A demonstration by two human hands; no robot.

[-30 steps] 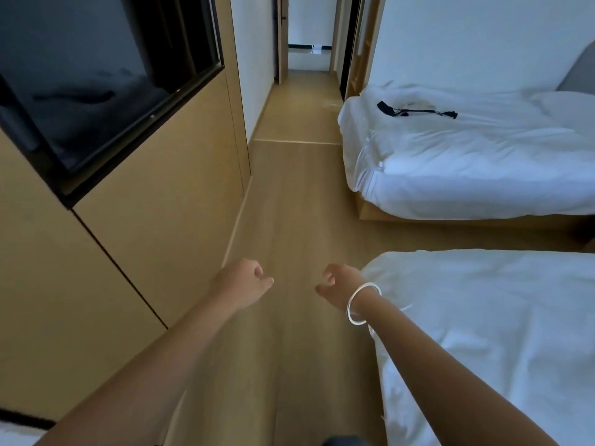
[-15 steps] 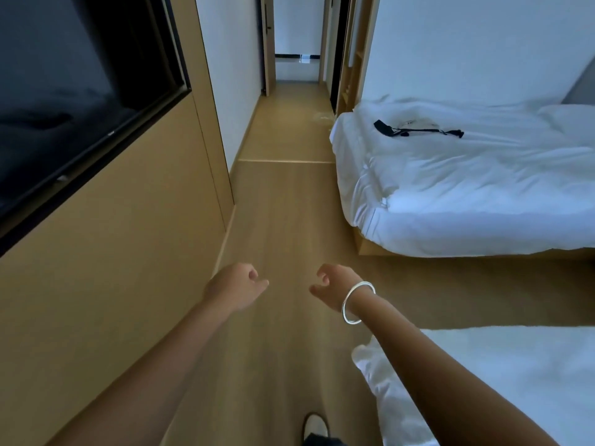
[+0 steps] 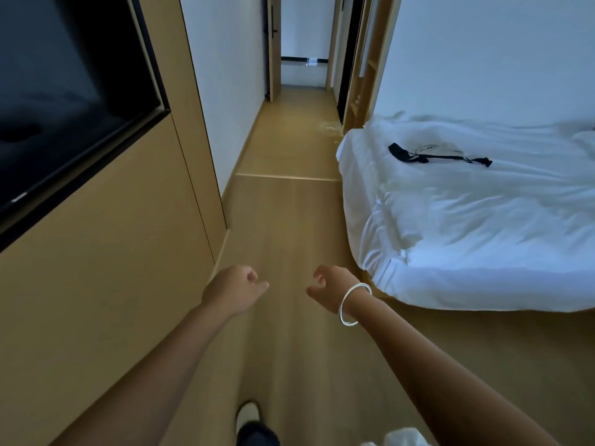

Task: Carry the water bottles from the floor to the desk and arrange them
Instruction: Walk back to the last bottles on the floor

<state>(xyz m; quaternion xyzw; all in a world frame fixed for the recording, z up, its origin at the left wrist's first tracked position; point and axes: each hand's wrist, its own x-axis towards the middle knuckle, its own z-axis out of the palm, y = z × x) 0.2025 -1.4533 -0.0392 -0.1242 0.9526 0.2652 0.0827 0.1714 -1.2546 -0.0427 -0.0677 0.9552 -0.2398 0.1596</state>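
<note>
No bottles and no desk show anywhere in view, so where the task's things lie cannot be told from here; a pale, glinting patch on the floor (image 3: pixel 289 252) near the far corner of the bed (image 3: pixel 467 220) might be plastic-wrapped bottles, but it is too blurred to say. Over the last second the view has pushed forward along the corridor: the near bed that filled the lower right has dropped out, leaving only a scrap of white at the bottom edge, the far bed with its black strap (image 3: pixel 438 156) has come close on the right, the TV (image 3: pixel 64 107) has slid back on the left, and a shoe (image 3: pixel 249 416) now shows mid-step at the bottom. That reads as the person walking toward the doorway at the end, and I judge this to be the walk out to fetch bottles, with nothing yet carried. The 2 arms reach forward and slightly down at about the same height, well apart from each other and from the bed and wall panel. The left hand (image 3: pixel 233 289) has its fingers loosely curled with the thumb pointing inward, holding nothing. The right hand (image 3: pixel 331 289), with a bangle (image 3: pixel 352 304) on the wrist, is likewise loosely curled and empty, thumb toward the left. Both have kept this slack pose through the second
</note>
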